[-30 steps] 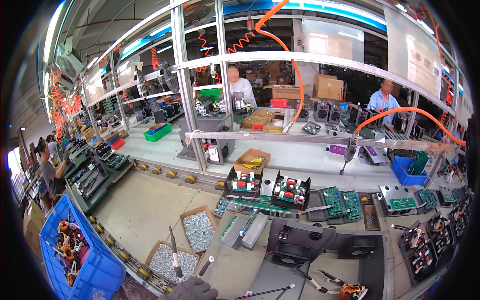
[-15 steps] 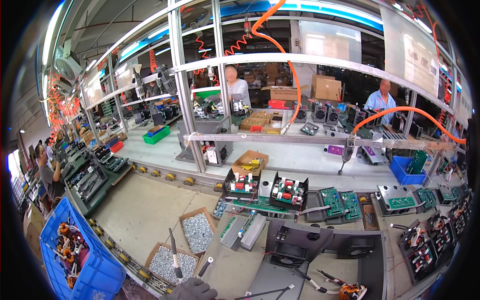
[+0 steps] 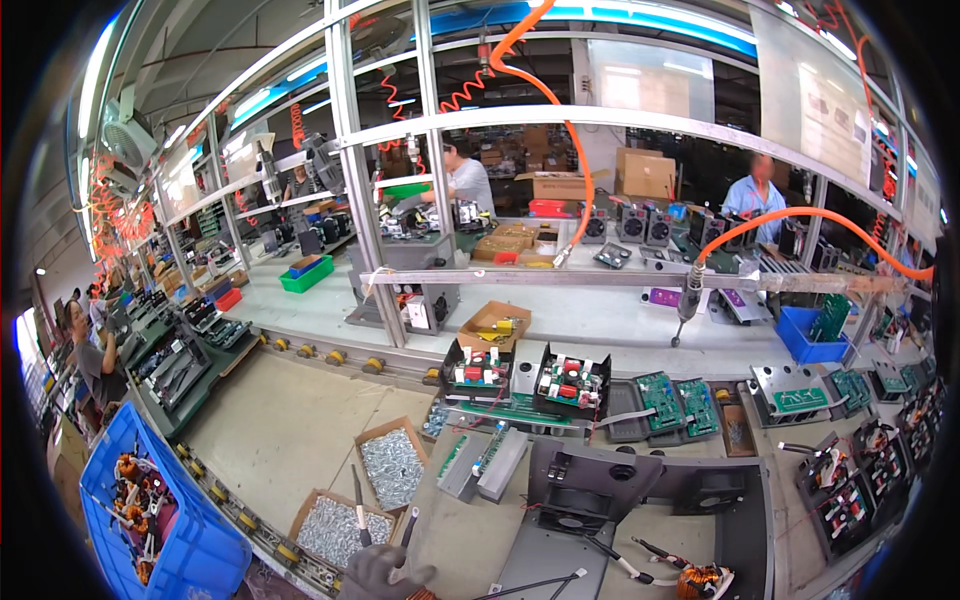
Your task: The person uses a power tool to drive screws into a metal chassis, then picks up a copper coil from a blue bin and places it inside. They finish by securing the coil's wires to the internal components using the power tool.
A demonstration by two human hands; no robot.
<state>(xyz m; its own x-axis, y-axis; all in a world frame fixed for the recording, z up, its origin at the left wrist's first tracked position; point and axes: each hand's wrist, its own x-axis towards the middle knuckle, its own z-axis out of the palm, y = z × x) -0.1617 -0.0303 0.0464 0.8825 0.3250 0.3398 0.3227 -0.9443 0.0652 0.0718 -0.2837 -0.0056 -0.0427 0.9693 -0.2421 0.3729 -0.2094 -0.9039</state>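
Note:
My left hand (image 3: 378,572), in a grey glove, is at the lower edge, left of the middle. Its fingers curl around a copper-wound coil (image 3: 424,594), mostly hidden by the hand and the frame edge. Two black leads (image 3: 360,508) with pale ends stick up beside the hand, apparently from that coil. To the right lies an open dark grey metal chassis (image 3: 560,565) with a black fan (image 3: 573,511) in its panel. Another copper coil (image 3: 703,581) with black leads sits inside it. My right hand is out of view.
Cardboard boxes of screws (image 3: 345,527) stand just beyond my hand. A blue crate (image 3: 200,540) of coils is at left. Heat sinks (image 3: 503,465) and green circuit boards (image 3: 659,400) line the bench. A screwdriver (image 3: 690,300) hangs on an orange hose. Several people work beyond.
My left hand has risen slightly and turned, and a bit of copper coil now shows beneath its fingers. The leads have shifted with it. The view has moved a little.

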